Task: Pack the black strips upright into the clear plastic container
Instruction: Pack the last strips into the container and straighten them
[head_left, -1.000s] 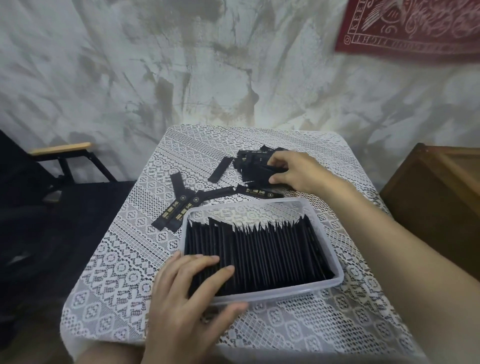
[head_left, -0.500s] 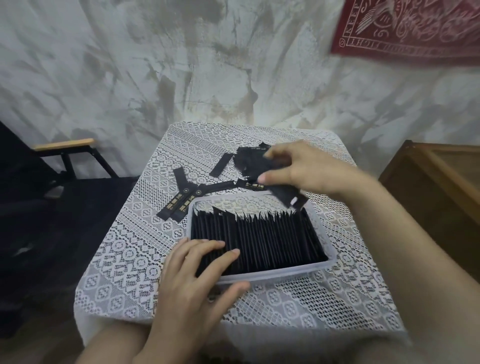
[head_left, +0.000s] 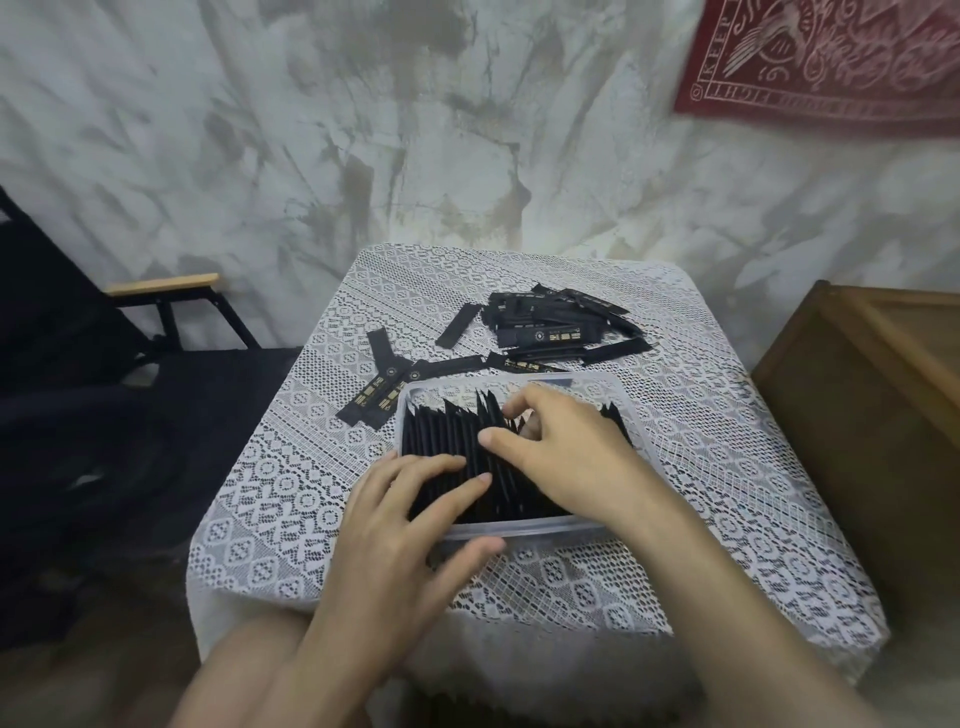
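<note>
A clear plastic container (head_left: 519, 531) stands on the near half of the table, filled with black strips (head_left: 449, 441) standing on edge in a row. My right hand (head_left: 566, 452) is down inside it, fingers curled into the row and pinching strips near the middle. My left hand (head_left: 400, 530) rests at the container's near left corner, its fingers lying fairly straight on the strip tops and its thumb against the front wall. A loose pile of black strips (head_left: 550, 327) lies flat behind the container, and a few more strips (head_left: 384, 389) lie to its left.
The small table wears a white lace cloth (head_left: 727, 467). A wooden cabinet (head_left: 883, 415) stands close on the right, and a black chair with a wooden armrest (head_left: 161, 283) on the left. A red cloth (head_left: 831, 62) hangs on the wall.
My right hand lifted strips from the far pile, carried them toward me and lowered them into the container's row. My left hand stayed on the container's near left corner.
</note>
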